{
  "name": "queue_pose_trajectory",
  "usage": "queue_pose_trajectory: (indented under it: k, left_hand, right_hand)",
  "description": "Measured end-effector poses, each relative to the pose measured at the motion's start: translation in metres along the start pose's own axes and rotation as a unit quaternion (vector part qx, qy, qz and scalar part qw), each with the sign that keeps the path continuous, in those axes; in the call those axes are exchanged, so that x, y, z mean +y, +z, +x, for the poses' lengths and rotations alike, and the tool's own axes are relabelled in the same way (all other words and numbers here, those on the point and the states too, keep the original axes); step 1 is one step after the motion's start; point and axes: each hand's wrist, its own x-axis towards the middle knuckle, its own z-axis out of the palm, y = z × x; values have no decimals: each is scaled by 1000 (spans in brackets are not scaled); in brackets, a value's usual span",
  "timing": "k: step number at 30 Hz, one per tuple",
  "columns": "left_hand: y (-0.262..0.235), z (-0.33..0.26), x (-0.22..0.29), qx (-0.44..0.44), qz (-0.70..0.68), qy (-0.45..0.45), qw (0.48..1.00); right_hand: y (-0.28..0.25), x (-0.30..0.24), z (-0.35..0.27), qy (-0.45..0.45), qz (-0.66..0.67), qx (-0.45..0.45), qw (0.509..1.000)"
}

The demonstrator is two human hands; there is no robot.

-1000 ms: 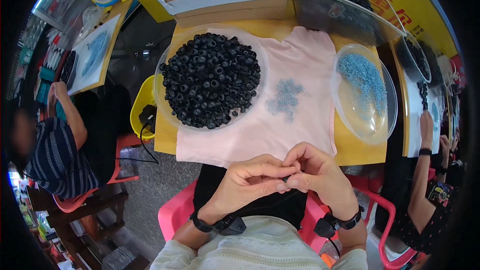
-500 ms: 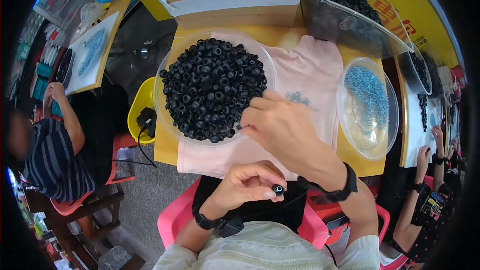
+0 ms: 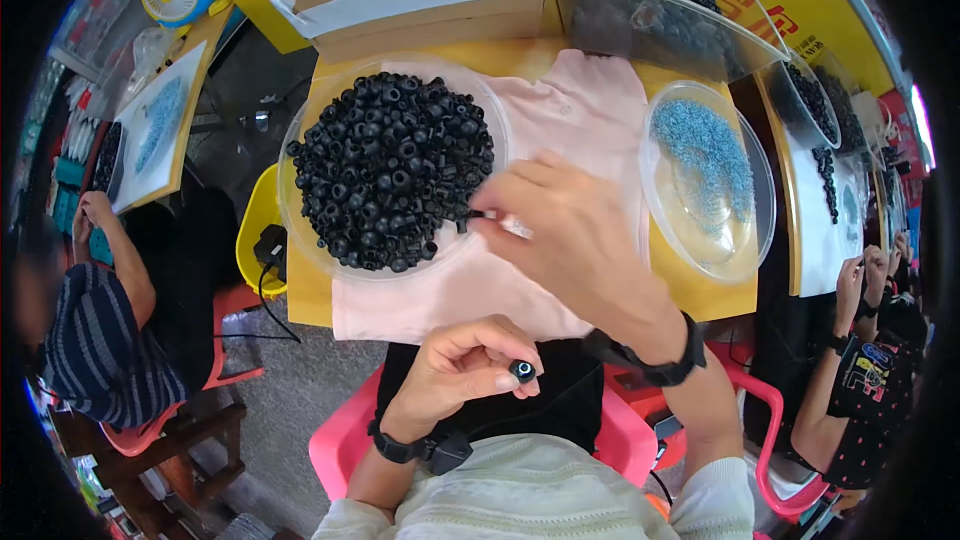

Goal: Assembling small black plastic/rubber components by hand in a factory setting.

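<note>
Dividing the work between two sides

We see a yellow table (image 3: 310, 290) and, over it, a soft, wrinkled pink cloth (image 3: 440, 305). On its left stands a round clear plastic bowl (image 3: 290, 195), heaped with hollow, matt black pieces (image 3: 390, 165); on the right, a clear oval tray (image 3: 690, 235) carries tiny blue grains (image 3: 705, 150). One second ago our hands were together; now they are apart. Our right hand (image 3: 570, 225) is at the bowl's near-right edge, fingers bent, but blur does not let us tell if they grip something. Our left hand (image 3: 465, 365) alone pinches one black piece (image 3: 525, 378), nearer the body than the cloth. It is smooth, rounded, with a pale ring (image 3: 521, 368) at its end.
</note>
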Motion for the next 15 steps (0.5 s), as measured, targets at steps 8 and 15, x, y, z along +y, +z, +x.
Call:
queue_pose_trajectory:
  k: [8,15]
  left_hand:
    - [3,-3,-10,29,6,16,999]
    - [10,-10,-11,51,40,20,998]
  right_hand:
    - [-14,12,-114,-8,-160,15,987]
    - [-21,10,-121,70,-48,43,995]
